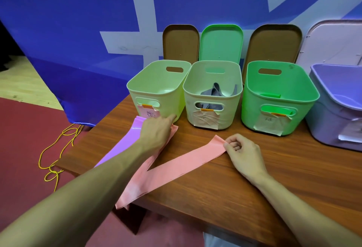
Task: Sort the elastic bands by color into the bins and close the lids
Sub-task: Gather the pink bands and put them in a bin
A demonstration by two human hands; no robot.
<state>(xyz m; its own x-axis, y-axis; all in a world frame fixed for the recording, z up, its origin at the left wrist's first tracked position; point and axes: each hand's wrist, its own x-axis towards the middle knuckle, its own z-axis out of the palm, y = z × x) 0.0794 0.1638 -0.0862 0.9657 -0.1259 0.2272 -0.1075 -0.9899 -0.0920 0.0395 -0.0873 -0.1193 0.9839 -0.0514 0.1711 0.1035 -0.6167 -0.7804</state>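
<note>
Pink band [176, 166] spread in a V on the worktop [254, 188], in front of the cream bin [231, 109].
My right hand [242, 152] pinches one end just before that bin. My left hand [156, 132] lies on the other end to the bin's left, fingers straight. I judge this is to bring the ends together for binning. A purple band [121, 147] lies further left.

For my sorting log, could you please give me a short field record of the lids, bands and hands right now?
lids: off, propped upright at the back
grey band: inside second bin from left
pink band: on table, folded in a V
purple band: on table, partly hidden by left forearm
right hand: fingers pinch pink band's end
left hand: over pink band's other end, by leftmost bin; grip unclear
</note>
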